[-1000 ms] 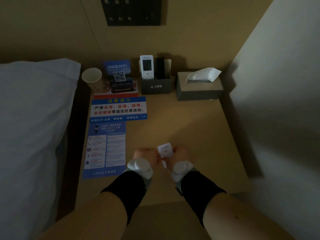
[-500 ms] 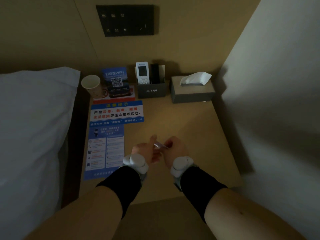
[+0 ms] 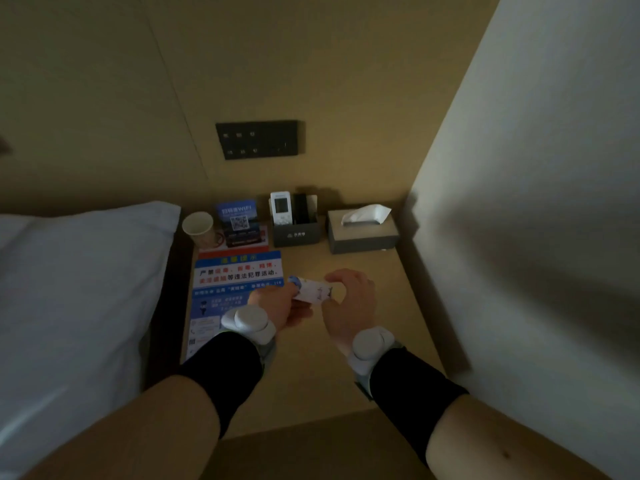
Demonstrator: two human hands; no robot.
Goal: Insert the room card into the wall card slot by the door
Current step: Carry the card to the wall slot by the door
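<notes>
dim tan wall panels back a narrow wooden table [image 3: 363, 282] wedged between a bed with a white pillow [image 3: 79, 289] and a pale side wall. compared with half a second ago, the view has tipped upward: the dark switch panel [image 3: 257, 139] now sits mid-frame with far more wall above it, and the things at the back of the table lie lower in the picture. the hands have come up and apart a little, and the room card [image 3: 311, 289], which showed then only as a thin edge between the fingers, now shows its broad face. it is a white card with a blue round mark at its left end and faint printing toward the right, held level above the table over the edge of the blue notice sheets [image 3: 239, 271]. the left hand [image 3: 277, 304] closes on the card's left end with thumb and fingers, and the right hand [image 3: 349, 303] pinches its right end, fingers curled around it. both wrists carry white round devices over black sleeves. at the back stand a paper cup [image 3: 198, 226], a wifi sign with a qr code [image 3: 239, 220], a grey holder with a white remote [image 3: 281, 206], and a grey tissue box [image 3: 362, 233].
</notes>
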